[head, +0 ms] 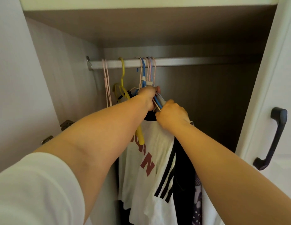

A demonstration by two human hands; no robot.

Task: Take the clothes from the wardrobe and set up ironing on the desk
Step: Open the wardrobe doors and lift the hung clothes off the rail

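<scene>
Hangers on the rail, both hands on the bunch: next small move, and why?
Probably lift the gripped hangers up and off the rail. Left hand and right hand already hold them, but their hooks are over the rail and the white shirt hangs below.

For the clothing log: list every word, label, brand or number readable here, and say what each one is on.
"N": large dark-red letter on the white T-shirt, the one character that reads clearly.
Red letters above it on the same shirt: partly hidden behind the yellow hanger and the left arm, not readable.
Nothing else in view carries text.
</scene>
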